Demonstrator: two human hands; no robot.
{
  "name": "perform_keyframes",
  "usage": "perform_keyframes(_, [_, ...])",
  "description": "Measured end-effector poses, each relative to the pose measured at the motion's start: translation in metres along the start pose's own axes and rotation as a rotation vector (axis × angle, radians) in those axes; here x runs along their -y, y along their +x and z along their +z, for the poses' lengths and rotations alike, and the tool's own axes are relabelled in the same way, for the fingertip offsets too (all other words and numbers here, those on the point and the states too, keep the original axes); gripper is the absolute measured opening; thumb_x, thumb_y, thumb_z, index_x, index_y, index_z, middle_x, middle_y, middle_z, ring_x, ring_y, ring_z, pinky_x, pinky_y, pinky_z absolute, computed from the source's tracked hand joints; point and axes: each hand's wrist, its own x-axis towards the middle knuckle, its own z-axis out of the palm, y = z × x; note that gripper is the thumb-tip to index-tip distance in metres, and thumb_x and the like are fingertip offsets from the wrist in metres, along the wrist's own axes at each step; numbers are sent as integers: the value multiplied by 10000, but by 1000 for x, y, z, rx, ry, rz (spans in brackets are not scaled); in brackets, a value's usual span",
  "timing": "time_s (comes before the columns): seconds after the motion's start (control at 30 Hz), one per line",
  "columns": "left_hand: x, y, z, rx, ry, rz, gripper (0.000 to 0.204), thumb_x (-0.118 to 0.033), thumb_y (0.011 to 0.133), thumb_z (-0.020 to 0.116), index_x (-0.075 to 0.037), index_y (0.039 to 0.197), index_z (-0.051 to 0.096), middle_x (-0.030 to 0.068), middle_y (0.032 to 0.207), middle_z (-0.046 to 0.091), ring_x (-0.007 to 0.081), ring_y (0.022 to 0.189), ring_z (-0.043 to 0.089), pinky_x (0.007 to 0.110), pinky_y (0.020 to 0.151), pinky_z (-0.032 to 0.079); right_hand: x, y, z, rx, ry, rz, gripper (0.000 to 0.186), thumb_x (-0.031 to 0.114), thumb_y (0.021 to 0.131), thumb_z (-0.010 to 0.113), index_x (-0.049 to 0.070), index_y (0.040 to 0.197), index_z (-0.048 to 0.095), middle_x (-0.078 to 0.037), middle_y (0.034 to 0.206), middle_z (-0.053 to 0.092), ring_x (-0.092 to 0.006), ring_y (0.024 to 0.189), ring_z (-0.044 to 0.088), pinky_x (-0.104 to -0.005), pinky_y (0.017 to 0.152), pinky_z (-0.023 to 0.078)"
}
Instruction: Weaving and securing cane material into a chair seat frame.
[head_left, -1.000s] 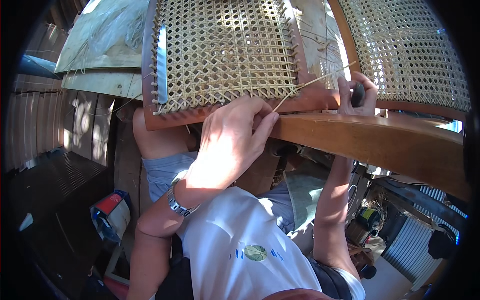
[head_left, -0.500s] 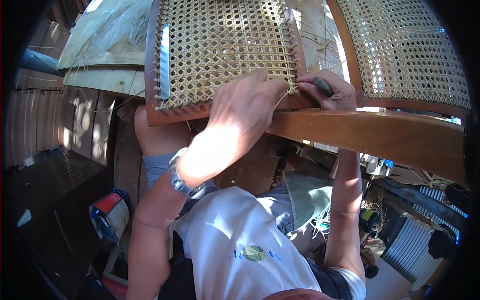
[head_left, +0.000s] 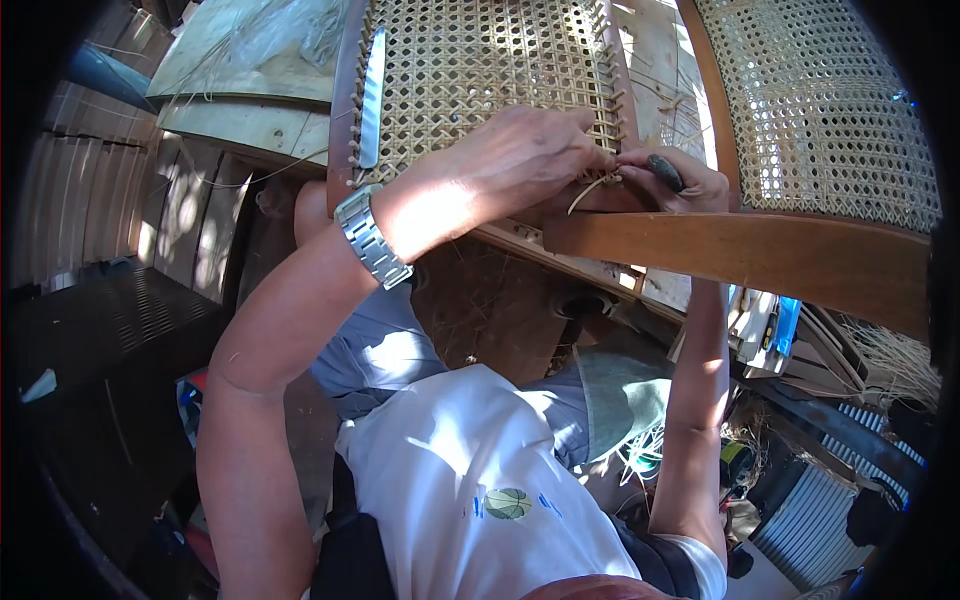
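Note:
A woven cane panel [head_left: 490,70] in a reddish-brown wooden frame lies in front of me. Both hands meet at its near right corner. My left hand [head_left: 525,150] reaches across the near edge, its fingers closed at the corner, seemingly pinching a cane strand [head_left: 590,192]; the fingertips are partly hidden. The strand's loose end curves down over the frame. My right hand [head_left: 692,182] is closed around a tool with a dark rounded handle [head_left: 665,172], its thumb and forefinger at the same corner. The tool's tip is hidden.
A flat pale strip [head_left: 373,100] lies along the panel's left side. A second cane panel [head_left: 825,110] stands at the right, with a curved wooden rail [head_left: 730,245] below it. Plastic wrap [head_left: 285,35] lies on the board at the far left.
The left hand and forearm have shifted right and up, closer to the right hand. The panel sits further right and higher in view. The strand's loose end now hangs between the hands.

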Motion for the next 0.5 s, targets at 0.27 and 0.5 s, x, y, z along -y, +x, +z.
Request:
perform_keyframes(0.27, [-1, -2, 8, -19, 187, 87, 217, -174, 932, 534, -69, 1089, 640, 135, 953, 572, 316, 864, 662, 430, 745, 555, -3, 4, -3, 42, 4, -43, 149, 45, 857, 748, 24, 1005, 748, -24, 878, 728, -58, 813, 640, -220, 717, 514])
perform_keyframes(0.5, [1, -5, 19, -88, 171, 98, 215, -193, 938, 536, -97, 1101, 639, 142, 917, 563, 309, 825, 651, 416, 720, 543, -3, 2, -1, 64, 23, -35, 138, 23, 859, 740, 15, 997, 741, -15, 845, 710, -54, 772, 621, -214, 692, 502])
